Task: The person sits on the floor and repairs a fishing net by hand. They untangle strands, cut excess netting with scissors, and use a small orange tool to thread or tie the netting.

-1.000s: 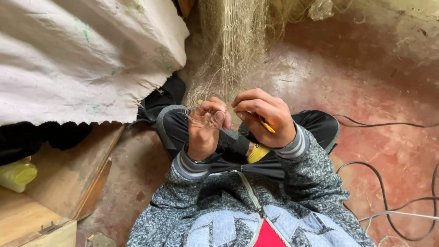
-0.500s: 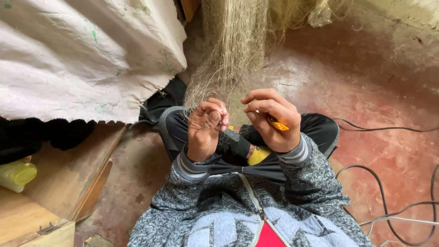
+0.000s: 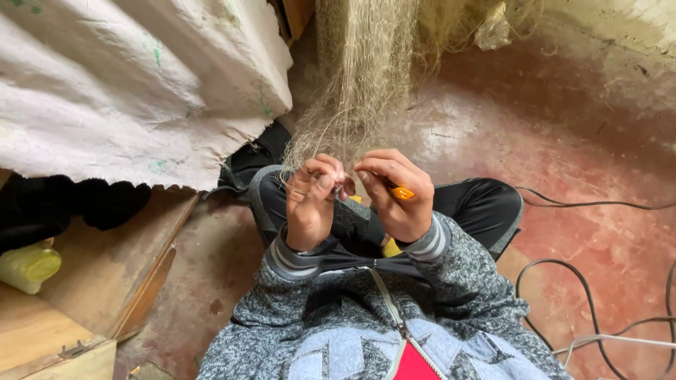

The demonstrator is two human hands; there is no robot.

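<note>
Both hands meet at the middle of the frame, just above the person's lap. Her left hand [image 3: 310,204] is curled shut, pinching a few strands at the lower edge of the fine, pale straw-coloured fishing net [image 3: 362,77], which hangs down in a loose bundle from the upper middle of the frame. Beside it, nearly touching, the right hand [image 3: 398,193] is closed around a small orange-yellow netting needle [image 3: 401,191], with only its tip showing past the fingers.

That net looks very light, soft and limp, all thin slippery filament; I judge it would tangle or snag easily and give nothing stiff to hold. Taking it by a pinch of a few meshes near the working edge, as the left hand does, seems the surest hold, with the weight left hanging from above.

Below the hands are black trousers [image 3: 486,207] and grey knitted sleeves. At upper left lies a white woven sack cloth [image 3: 127,84], at lower left a wooden box [image 3: 42,338] with a yellow-green plastic bottle [image 3: 28,267]. Dark cables [image 3: 584,204] trail over the worn red floor [image 3: 563,127] at right.
</note>
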